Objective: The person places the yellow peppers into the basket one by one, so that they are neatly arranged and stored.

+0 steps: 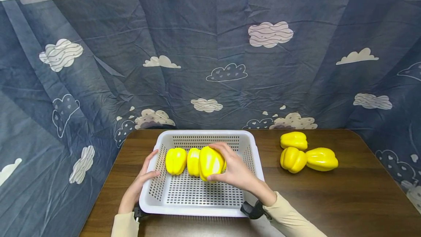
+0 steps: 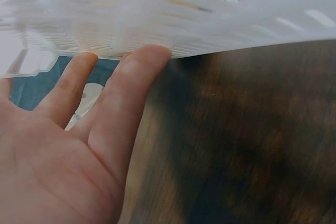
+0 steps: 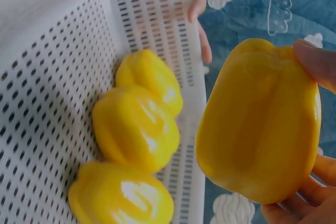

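Observation:
A yellow bell pepper is held above the white basket by my right hand, its thumb and fingers on opposite sides. The same pepper fills much of the right wrist view. Below it, three more yellow peppers lie in a row in the basket; the left one and middle one show in the head view, the third mostly hidden behind the held pepper. My left hand touches the basket's left side with extended fingers; from the left wrist view, fingers rest against its wall.
On the wooden table, right of the basket, three yellow peppers sit close together: one at the back, one in front and one to the right. A dark blue cloth with clouds hangs behind the table.

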The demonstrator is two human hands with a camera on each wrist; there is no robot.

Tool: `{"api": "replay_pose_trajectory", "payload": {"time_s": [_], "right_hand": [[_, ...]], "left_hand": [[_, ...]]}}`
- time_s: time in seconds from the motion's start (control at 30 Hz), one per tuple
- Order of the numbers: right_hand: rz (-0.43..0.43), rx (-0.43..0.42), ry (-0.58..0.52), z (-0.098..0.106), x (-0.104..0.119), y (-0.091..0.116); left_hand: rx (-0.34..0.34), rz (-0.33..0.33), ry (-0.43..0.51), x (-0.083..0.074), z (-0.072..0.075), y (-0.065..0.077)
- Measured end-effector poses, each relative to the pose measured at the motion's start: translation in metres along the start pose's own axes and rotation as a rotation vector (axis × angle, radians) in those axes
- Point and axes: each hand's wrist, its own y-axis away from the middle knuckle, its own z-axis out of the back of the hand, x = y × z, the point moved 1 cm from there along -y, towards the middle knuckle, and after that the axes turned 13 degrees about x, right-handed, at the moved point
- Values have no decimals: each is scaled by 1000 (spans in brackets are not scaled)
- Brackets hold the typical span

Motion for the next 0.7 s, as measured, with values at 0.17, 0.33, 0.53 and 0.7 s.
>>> {"api": "replay_pose_trajectory", "payload": {"time_s": [0.17, 0.33, 0.53, 0.7], "right_hand": [[4, 36, -36, -10, 7, -8], [1, 64, -52, -21, 13, -16], [8, 93, -60, -35, 19, -25], [19, 122, -65, -43, 23, -32]], "left_hand": [[5, -1, -2, -1, 0, 0], [15, -6, 10, 0, 1, 0], [15, -7, 16, 0, 0, 0], [7, -3, 0, 1, 0, 0]]}}
